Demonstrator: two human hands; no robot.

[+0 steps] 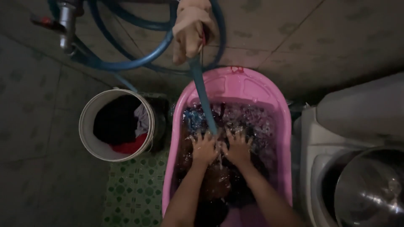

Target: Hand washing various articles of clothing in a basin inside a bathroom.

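Down in the pink oval plastic tub (252, 90) on the tiled floor (29, 126), we press our left hand (203, 148) and right hand (238, 147), fingers spread flat and gripping nothing, onto dark wet laundry (219, 180) beneath the blue hose (203, 94), holding it under the running water.

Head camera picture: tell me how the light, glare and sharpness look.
Head view: dim overall, corners falling into dark shadow; the pink tub is the brightest thing; glare spots on the steel drum at right; both hands, left hand and right hand, look soft and smeared in the foamy water; the bucket reads fairly clearly; the wall tiles bend slightly, wide-angle.
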